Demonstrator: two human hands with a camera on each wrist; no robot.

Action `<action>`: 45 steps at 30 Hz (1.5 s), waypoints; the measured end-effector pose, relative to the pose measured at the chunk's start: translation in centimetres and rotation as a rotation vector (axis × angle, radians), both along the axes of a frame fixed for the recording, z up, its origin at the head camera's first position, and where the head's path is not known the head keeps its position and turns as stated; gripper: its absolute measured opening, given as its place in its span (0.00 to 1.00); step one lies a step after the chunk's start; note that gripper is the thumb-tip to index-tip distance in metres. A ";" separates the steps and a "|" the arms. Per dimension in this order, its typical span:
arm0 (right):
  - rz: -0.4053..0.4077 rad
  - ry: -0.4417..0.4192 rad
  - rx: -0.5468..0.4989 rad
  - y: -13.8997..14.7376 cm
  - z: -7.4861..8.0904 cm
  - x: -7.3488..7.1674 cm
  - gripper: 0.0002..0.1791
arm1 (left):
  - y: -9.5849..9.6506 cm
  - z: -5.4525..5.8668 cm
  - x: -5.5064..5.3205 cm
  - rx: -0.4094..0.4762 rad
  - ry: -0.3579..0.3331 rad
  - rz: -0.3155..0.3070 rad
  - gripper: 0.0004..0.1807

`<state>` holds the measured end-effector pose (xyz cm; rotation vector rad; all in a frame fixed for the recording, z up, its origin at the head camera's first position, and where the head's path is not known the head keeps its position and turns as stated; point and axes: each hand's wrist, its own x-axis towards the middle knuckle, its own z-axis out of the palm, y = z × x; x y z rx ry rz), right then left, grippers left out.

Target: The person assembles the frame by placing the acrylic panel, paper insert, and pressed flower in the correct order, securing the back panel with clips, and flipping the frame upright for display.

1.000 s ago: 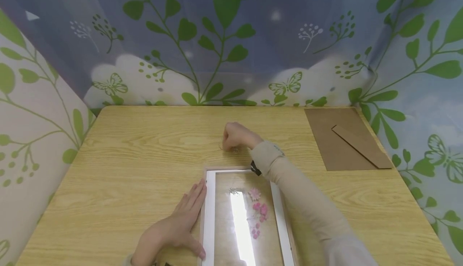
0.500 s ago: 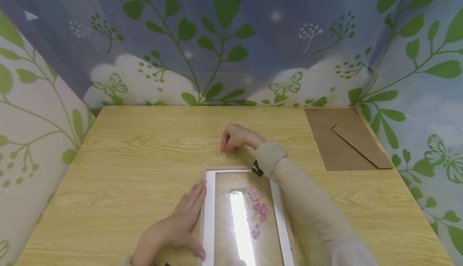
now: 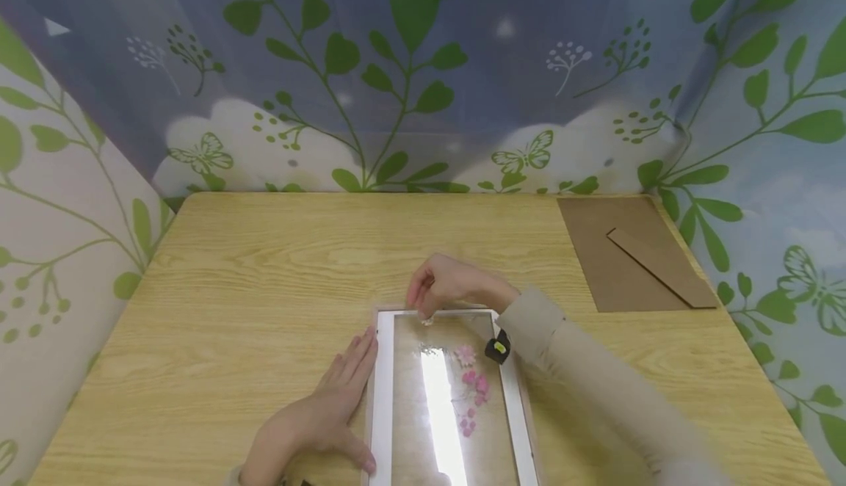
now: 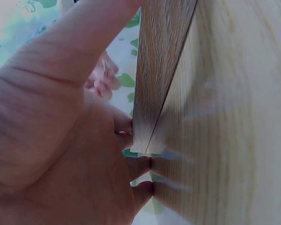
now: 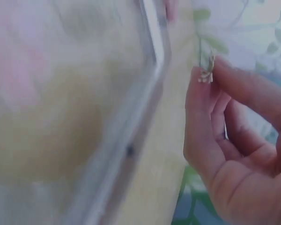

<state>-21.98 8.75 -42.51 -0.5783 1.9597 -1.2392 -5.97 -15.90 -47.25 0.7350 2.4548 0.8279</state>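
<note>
A rectangular picture frame (image 3: 381, 398) lies flat on the table (image 3: 231, 288), its near end cut off by the bottom of the head view. Its outer sides are brown wood with a fine, ridged grain, sharp-edged and straight; inside them runs a smooth white border. The clear pane (image 3: 410, 390) is glossy, though whether glass or plastic cannot be told, and a long white streak of glare hides part of it. To the right of the glare are a pale pink, daisy-like flower (image 3: 465, 355) with slim petals and, just nearer, a thin-stemmed sprig (image 3: 477, 385) of deeper pink, rounded blossoms.

The right hand (image 3: 449, 284) hangs over the frame's far edge, thumb and forefinger pinching a tiny dried flower (image 5: 207, 70), cream-coloured and frilly; whether it touches the pane is unclear. The left hand (image 3: 330, 405) rests along the frame's left side, its fingers straight and its thumb spread apart, gripping nothing.

A black wrist device (image 3: 498, 347) with a yellow-green mark covers the frame's far right corner region, below a beige sleeve (image 3: 545, 324). Well apart, at the table's far right, lies a matte brown backing board (image 3: 588, 251) with a narrow, slanting stand leg (image 3: 661, 269) on it. Behind the pale, wavy-grained tabletop hangs a backdrop cloth (image 3: 502, 45) printed with green leaves and butterflies.
</note>
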 end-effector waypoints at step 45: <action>0.093 0.601 0.208 2.1 -0.5 11.9 0.06 | 0.0 0.1 0.1 0.000 0.018 0.014 0.87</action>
